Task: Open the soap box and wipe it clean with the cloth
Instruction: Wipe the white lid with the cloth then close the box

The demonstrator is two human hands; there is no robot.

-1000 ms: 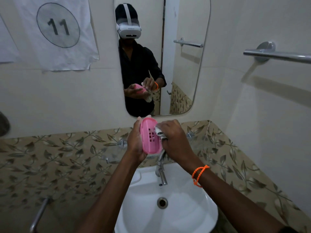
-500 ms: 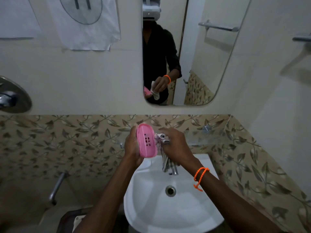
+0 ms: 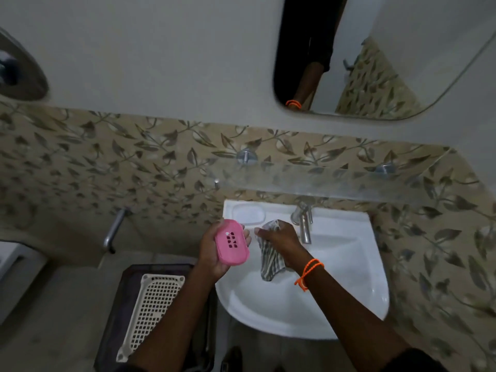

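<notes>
My left hand [image 3: 212, 252] grips a pink soap box part [image 3: 232, 242] over the left rim of the white sink [image 3: 349, 299]. Its flat face with several small drain holes points up toward me. Just to its right, my right hand [image 3: 283, 241] holds a striped grey-and-white cloth [image 3: 269, 260], which hangs down over the basin. The cloth and the pink piece are a small gap apart. An orange thread band circles my right wrist.
A chrome tap [image 3: 303, 224] stands behind my right hand, and a soap recess [image 3: 248, 214] is moulded into the sink's back left corner. A glass shelf [image 3: 335, 181] juts from the leaf-patterned tiles. A cream perforated tray [image 3: 153, 307] lies on a dark stool at lower left. A mirror [image 3: 375, 63] hangs above.
The view has tilted downward, so the mirror slid to the top. Both hands came down to the sink. The pink piece turned from upright to lying flatter, and the cloth separated from it.
</notes>
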